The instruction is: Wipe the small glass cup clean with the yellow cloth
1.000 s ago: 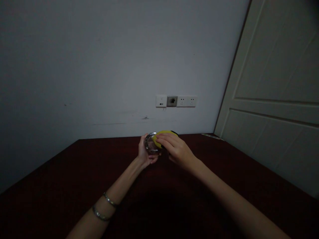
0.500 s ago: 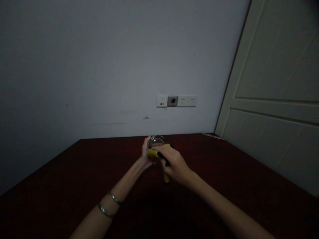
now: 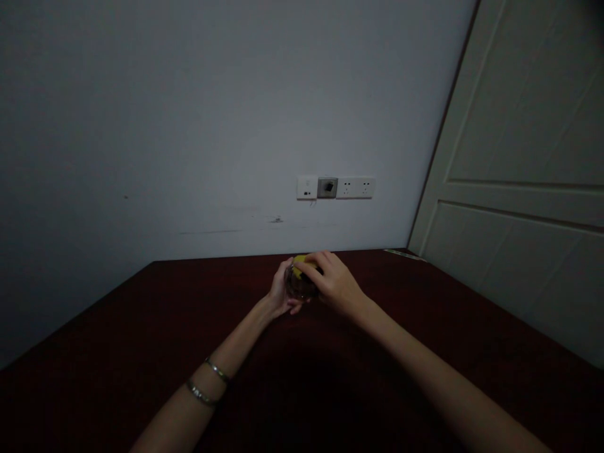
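My left hand [image 3: 279,292] is closed around the side of a small clear glass vessel [image 3: 302,290], apparently a cup or jar, held above the dark red table. A soft-looking yellow-and-black piece [image 3: 301,265], perhaps a cloth, shows at the top of the glass. Its exact kind cannot be made out in the dim light. With thumb and fingers bent, my right hand [image 3: 336,283] grips this piece from the right side and presses it against the glass. The fingers hide much of the piece and part of the glass's rim.
The dark red tabletop [image 3: 189,314] reaches back to a pale wall [image 3: 212,126]. Sockets and a switch panel [image 3: 336,187] sit on that wall. To the right stands a white panelled door [image 3: 509,189]. A thin printed strip [image 3: 404,255] lies at the table's back right corner.
My right hand has moved the yellow-and-black piece up onto the top of the glass; its dangling lower end no longer shows. The glass's opening, visible before, is now mostly covered.
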The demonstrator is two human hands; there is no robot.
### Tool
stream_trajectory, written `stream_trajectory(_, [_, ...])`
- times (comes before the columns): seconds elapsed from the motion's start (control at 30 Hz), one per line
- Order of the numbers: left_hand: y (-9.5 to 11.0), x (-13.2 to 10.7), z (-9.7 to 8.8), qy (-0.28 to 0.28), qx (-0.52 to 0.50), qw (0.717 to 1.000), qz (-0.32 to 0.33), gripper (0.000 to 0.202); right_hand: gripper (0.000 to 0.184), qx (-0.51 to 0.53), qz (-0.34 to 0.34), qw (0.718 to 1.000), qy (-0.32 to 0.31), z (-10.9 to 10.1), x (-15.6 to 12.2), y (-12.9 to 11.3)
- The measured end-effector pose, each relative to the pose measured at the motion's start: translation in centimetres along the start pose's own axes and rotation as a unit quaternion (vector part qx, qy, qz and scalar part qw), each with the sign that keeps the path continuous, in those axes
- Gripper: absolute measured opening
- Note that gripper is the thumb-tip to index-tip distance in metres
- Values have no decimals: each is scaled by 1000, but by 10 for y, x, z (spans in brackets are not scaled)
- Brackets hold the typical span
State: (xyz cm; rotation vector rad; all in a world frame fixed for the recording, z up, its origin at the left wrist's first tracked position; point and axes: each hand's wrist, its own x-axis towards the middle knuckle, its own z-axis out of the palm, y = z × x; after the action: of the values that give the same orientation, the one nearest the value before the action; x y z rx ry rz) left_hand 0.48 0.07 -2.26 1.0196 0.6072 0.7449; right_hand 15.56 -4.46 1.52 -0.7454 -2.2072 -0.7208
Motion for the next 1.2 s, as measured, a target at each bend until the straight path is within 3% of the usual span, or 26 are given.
stream_trajectory(0.17, [-3, 5, -1, 53, -133, 988, 58, 49, 30, 40, -21, 998, 44, 15, -5, -21])
stream_trajectory(0.3, [-1, 6, -1, 59, -221, 969, 94, 41, 29, 73, -50, 995, 34, 19, -5, -25])
stream_trajectory(0.53, [-7, 1, -3, 100, -130, 986, 13, 58, 39, 78, 54, 994, 58, 19, 4, -4])
stream_trajectory(0.77, [-2, 4, 3, 106, -239, 954, 145, 36, 47, 84, 19, 995, 59, 26, -2, -35])
stream_trajectory(0.97, [-7, -1, 1, 103, -164, 981, 34, 53, 47, 88, 80, 990, 72, 17, 2, -11])
stream_trajectory(1.03, [-7, -2, 3, 89, -158, 983, 32, 55, 45, 69, 88, 991, 72, 15, 3, -10])
stream_trajectory(1.2, [-3, 0, 12, 103, -237, 952, 165, 39, 47, 100, 57, 990, 77, 18, -3, -33])
